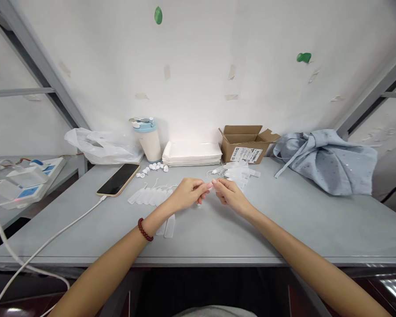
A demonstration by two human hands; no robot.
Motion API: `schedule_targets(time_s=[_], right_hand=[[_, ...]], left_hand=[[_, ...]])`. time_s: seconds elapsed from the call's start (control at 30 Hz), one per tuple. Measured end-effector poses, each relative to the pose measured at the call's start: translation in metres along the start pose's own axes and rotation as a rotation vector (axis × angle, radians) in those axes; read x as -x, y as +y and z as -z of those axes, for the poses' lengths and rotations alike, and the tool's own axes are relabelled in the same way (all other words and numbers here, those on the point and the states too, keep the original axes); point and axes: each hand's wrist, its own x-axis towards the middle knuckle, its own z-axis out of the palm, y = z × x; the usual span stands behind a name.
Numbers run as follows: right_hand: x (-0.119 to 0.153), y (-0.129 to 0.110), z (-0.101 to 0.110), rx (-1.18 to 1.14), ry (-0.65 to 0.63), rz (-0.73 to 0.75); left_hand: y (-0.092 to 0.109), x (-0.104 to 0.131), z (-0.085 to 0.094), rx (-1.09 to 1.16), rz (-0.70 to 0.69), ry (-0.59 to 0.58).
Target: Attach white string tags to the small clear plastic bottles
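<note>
My left hand [190, 193] and my right hand [228, 193] meet over the middle of the grey table [251, 233], thumbs and fingers pinched together. Something small and whitish shows between the fingertips, too small to make out. Left of and partly behind my left hand lies a row of translucent white pieces [148, 196] with thin strings. Two more such pieces [169, 226] lie nearer the front edge, beside my left wrist. Behind my right hand is a loose pile of similar pieces [239, 172]. Small white round items [155, 167] are scattered near the cup.
Along the back stand a plastic bag [105, 147], a cup with a blue lid [149, 141], a paper stack [193, 154] and an open cardboard box [246, 145]. A charging phone [119, 179] lies left, its cable crossing the table. Blue-grey cloth [330, 163] lies right.
</note>
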Motion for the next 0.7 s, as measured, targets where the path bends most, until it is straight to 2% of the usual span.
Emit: schedule_targets(time_s=[0.13, 0.53, 0.7], right_hand=[[0.0005, -0.0021, 0.0028, -0.082, -0.067, -0.070], [-0.0010, -0.0043, 0.0075, -0.178, -0.152, -0.163], [-0.0023, -0.0030, 0.0058, -0.169, -0.140, -0.209]], left_hand=[[0.0003, 0.0017, -0.0014, -0.064, -0.042, 0.020], [-0.0043, -0.0001, -0.0017, -0.398, -0.360, 0.098], [-0.0075, -0.0023, -0.0002, -0.442, -0.369, 0.093]])
